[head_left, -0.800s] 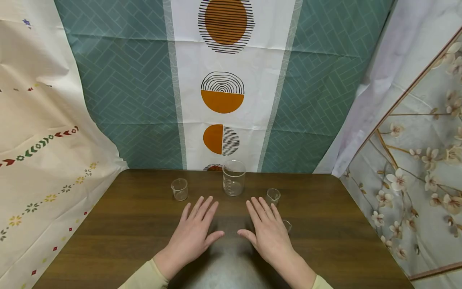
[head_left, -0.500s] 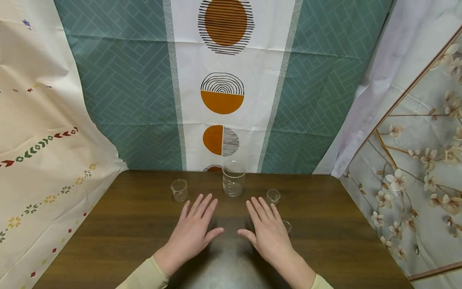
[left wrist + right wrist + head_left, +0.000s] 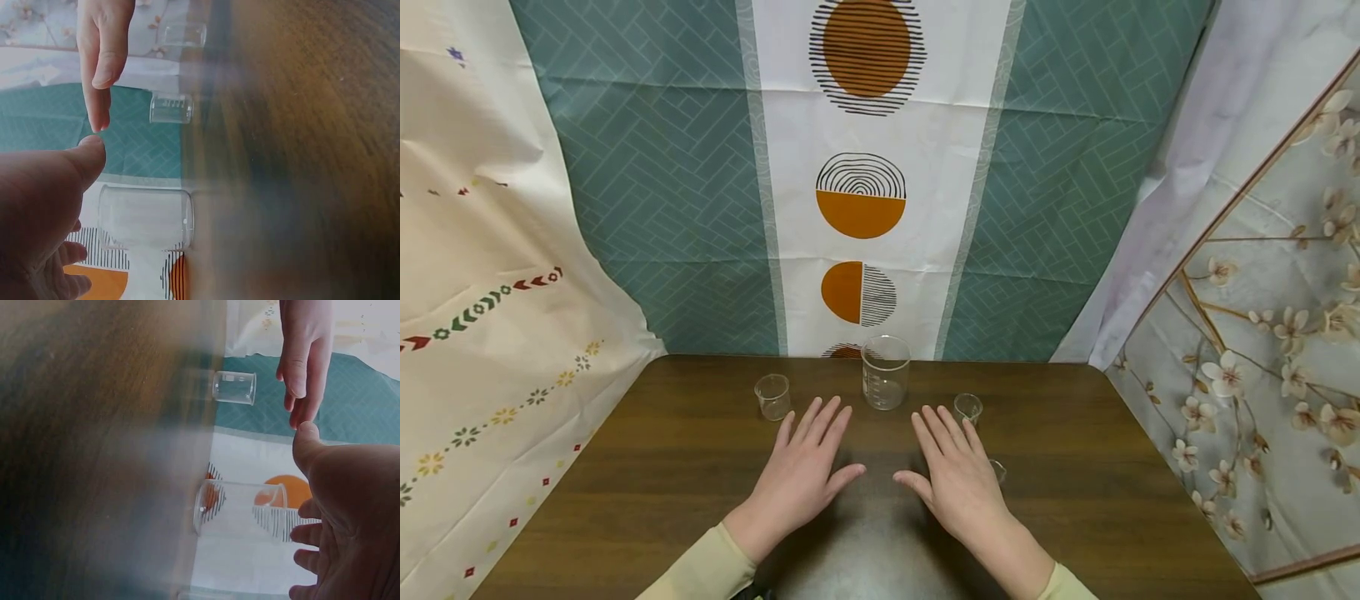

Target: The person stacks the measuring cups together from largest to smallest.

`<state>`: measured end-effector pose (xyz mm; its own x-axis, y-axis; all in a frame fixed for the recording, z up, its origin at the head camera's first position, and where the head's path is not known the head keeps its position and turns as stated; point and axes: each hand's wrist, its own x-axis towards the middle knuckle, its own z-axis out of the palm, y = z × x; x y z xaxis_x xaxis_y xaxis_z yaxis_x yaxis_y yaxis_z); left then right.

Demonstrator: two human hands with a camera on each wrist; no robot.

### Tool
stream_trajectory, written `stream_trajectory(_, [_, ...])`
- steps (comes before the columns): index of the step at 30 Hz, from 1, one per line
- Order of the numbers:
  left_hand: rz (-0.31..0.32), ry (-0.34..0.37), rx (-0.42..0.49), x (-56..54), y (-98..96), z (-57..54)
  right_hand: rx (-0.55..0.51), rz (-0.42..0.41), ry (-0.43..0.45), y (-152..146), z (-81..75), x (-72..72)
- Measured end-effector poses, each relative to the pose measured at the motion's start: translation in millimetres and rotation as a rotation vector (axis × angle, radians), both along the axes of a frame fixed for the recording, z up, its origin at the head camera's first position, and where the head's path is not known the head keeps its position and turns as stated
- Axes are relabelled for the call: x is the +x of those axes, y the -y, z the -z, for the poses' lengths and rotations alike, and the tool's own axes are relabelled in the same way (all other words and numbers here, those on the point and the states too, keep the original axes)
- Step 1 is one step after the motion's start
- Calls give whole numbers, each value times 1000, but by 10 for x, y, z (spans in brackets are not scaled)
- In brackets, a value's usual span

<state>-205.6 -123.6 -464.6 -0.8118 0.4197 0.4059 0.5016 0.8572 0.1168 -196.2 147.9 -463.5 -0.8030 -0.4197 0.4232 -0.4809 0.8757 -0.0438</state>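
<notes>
Both hands hover palm down over the table, fingers spread and straight, holding nothing. My left hand is nearest a small glass beaker that stands beyond its fingertips, to the left. At the back centre stands a large glass beaker with white graduation marks, upright between and beyond the two hands. Just past the fingertips of my right hand is another small beaker, its base partly covered. Beside that hand the rim of a further glass vessel peeks out, mostly hidden. Each wrist view shows air between palm and tabletop.
The dark wooden table ends at a hanging green and white cloth behind the large beaker. A cream cloth hangs along the left side, and a flowered panel borders the right.
My left hand has drifted slightly forward, away from the body, with fingers still spread. The right hand is almost still, and the glassware stays where it was.
</notes>
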Motion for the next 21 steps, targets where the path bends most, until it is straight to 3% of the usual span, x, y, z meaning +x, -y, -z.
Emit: stream_trajectory(21, [-21,29,15,-215,-42,-49,6,12,-3,31,-47,-94])
